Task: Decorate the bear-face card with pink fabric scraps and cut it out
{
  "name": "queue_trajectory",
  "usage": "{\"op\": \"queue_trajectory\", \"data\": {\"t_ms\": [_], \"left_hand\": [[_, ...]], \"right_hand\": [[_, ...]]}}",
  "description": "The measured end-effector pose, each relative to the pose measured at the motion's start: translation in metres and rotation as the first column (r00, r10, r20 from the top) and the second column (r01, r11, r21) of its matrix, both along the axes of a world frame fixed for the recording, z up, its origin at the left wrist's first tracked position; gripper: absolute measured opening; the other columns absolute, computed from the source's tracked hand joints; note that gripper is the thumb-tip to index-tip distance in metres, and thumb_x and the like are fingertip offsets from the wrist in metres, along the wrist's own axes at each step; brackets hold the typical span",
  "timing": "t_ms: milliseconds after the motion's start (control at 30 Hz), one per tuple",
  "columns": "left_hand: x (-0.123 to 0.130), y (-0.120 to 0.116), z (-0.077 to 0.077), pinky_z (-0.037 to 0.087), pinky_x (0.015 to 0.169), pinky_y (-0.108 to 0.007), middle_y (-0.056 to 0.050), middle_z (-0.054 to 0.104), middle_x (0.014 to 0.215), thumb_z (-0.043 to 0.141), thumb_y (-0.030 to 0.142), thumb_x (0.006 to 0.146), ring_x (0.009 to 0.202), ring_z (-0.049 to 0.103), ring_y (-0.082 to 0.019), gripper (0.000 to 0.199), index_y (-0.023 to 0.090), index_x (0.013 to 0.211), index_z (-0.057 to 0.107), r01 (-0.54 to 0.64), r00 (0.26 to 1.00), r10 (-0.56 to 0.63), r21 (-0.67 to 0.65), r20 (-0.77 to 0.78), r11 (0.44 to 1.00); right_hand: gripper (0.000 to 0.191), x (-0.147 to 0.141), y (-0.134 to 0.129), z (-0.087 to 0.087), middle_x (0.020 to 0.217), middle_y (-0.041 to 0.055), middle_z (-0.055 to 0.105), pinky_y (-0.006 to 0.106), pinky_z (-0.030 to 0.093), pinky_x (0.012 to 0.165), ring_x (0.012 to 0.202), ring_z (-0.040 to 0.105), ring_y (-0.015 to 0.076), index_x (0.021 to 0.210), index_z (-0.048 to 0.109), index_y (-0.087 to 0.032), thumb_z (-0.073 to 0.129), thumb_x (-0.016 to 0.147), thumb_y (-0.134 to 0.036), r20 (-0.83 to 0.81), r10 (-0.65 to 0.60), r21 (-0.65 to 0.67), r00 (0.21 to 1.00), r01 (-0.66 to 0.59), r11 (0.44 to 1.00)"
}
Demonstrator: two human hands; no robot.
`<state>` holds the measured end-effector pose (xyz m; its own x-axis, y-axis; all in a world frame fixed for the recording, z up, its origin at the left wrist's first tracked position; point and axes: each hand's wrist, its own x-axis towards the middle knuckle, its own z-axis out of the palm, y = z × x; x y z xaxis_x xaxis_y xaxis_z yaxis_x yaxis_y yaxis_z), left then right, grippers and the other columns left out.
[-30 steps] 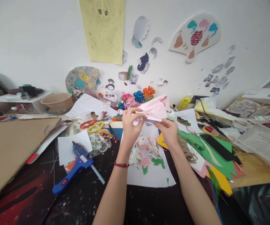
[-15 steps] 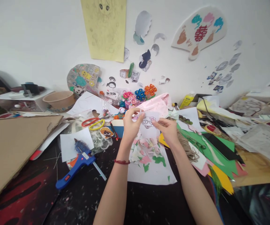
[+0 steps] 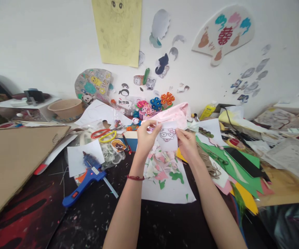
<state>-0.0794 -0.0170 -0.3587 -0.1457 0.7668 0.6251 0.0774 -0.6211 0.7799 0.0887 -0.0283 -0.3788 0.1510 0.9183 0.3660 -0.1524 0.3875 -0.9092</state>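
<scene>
Between my hands is a small piece of white paper (image 3: 168, 142) with a cartoon character in glasses and a pink bow drawn on it. My left hand (image 3: 148, 135) pinches its upper left edge between thumb and forefinger. At the right edge, the thumb and fingers of my right hand (image 3: 187, 141) close on the same paper. Beneath it, a larger white sheet (image 3: 169, 193) on the dark table bears many pink, white and green paper scraps (image 3: 162, 166).
A blue glue gun (image 3: 91, 176) lies on the left, near red-and-yellow-handled scissors (image 3: 107, 135) and a cardboard sheet (image 3: 17, 159). On the right are twine (image 3: 207, 162), green paper (image 3: 254, 162) and a black phone (image 3: 243, 162). Craft flowers (image 3: 154, 103) stand at the back by the wall.
My right fingers have shifted from over the drawing to the paper's right edge, so more of the character shows. The left hand keeps its pinch. The camera view has shifted slightly.
</scene>
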Motion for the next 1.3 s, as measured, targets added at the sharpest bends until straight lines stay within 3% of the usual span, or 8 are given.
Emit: {"op": "queue_trajectory", "data": {"t_ms": [233,533,733,967,1133,1300], "left_hand": [[0.000,0.000,-0.001,0.044,0.071,-0.027,-0.003,0.071,0.085,0.070,0.030,0.081,0.078,0.061,-0.015,0.011,0.018,0.081,0.068,0.038,0.999,-0.038,-0.016,0.016,0.999],[0.000,0.002,-0.003,0.041,0.067,-0.026,-0.002,0.068,0.078,0.070,0.031,0.080,0.073,0.058,-0.015,0.014,0.017,0.079,0.068,0.069,0.997,-0.066,-0.058,0.045,0.996],[0.003,0.001,-0.002,0.041,0.066,-0.025,-0.002,0.067,0.077,0.068,0.030,0.082,0.073,0.058,-0.014,0.013,0.017,0.079,0.068,0.094,0.995,-0.092,-0.060,0.038,0.994],[0.005,0.003,-0.007,0.045,0.067,-0.026,-0.003,0.069,0.078,0.070,0.032,0.081,0.072,0.061,-0.015,0.015,0.016,0.081,0.068,0.112,0.993,-0.108,-0.071,0.056,0.991],[0.005,0.005,-0.008,0.048,0.070,-0.026,-0.004,0.070,0.081,0.070,0.032,0.081,0.074,0.062,-0.015,0.016,0.017,0.083,0.068,0.076,0.995,-0.071,-0.063,0.071,0.995],[0.005,0.003,-0.007,0.050,0.072,-0.026,-0.004,0.068,0.083,0.071,0.032,0.081,0.076,0.062,-0.015,0.016,0.017,0.083,0.066,0.079,0.993,-0.074,-0.056,0.092,0.995]], "right_hand": [[0.027,-0.002,-0.003,0.005,0.077,0.0023,0.074,0.031,0.053,0.067,0.072,0.067,0.0189,0.082,0.077,-0.022,0.079,0.073,-0.047,-0.096,0.055,-0.046,0.994,-0.060,0.997],[0.027,-0.007,-0.005,0.010,0.077,0.0038,0.076,0.031,0.055,0.070,0.081,0.071,0.0221,0.075,0.074,-0.020,0.080,0.070,-0.046,-0.160,0.059,-0.103,0.985,-0.076,0.992],[0.027,-0.008,-0.005,0.011,0.076,0.0036,0.076,0.031,0.054,0.068,0.081,0.071,0.0224,0.075,0.074,-0.019,0.079,0.070,-0.044,-0.145,0.055,-0.121,0.988,-0.073,0.990],[0.024,-0.008,-0.007,0.011,0.076,0.0016,0.075,0.026,0.052,0.064,0.072,0.068,0.0167,0.074,0.075,-0.019,0.079,0.073,-0.042,-0.166,0.066,-0.116,0.984,-0.086,0.990],[0.031,-0.008,-0.008,0.011,0.080,0.0041,0.077,0.030,0.055,0.068,0.077,0.071,0.0201,0.078,0.076,-0.019,0.078,0.073,-0.050,-0.165,0.128,-0.097,0.978,-0.145,0.985],[0.028,-0.009,-0.010,0.007,0.079,0.0036,0.077,0.033,0.056,0.067,0.072,0.070,0.0215,0.079,0.077,-0.020,0.089,0.061,-0.036,-0.073,0.118,-0.086,0.990,-0.124,0.989]]}}
